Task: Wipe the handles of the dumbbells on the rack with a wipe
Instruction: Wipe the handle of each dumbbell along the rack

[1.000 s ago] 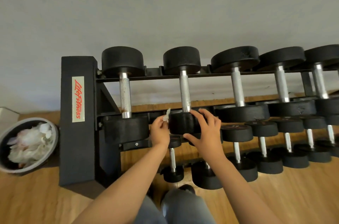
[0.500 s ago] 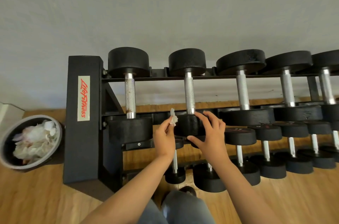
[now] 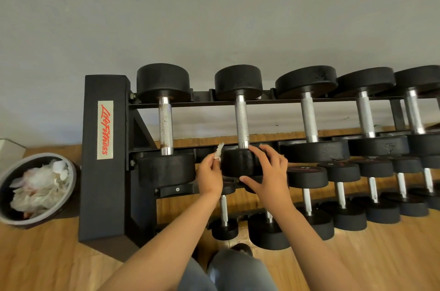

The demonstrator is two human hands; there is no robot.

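My left hand [image 3: 210,177] pinches the wipe [image 3: 219,150] between thumb and fingertips, just left of the near head of the second dumbbell [image 3: 238,164] on the rack's [image 3: 104,195] top tier. My right hand [image 3: 269,175] cups that head, fingers spread over its top and thumb beneath. The wipe sits clear of the handle [image 3: 241,121]. A bin [image 3: 35,221] of crumpled white paper stands left of the rack.

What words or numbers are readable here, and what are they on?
"Life Fitness": red script running sideways on the pale label on the rack.
Small red and white marks on the lower dumbbell heads: too small to read.
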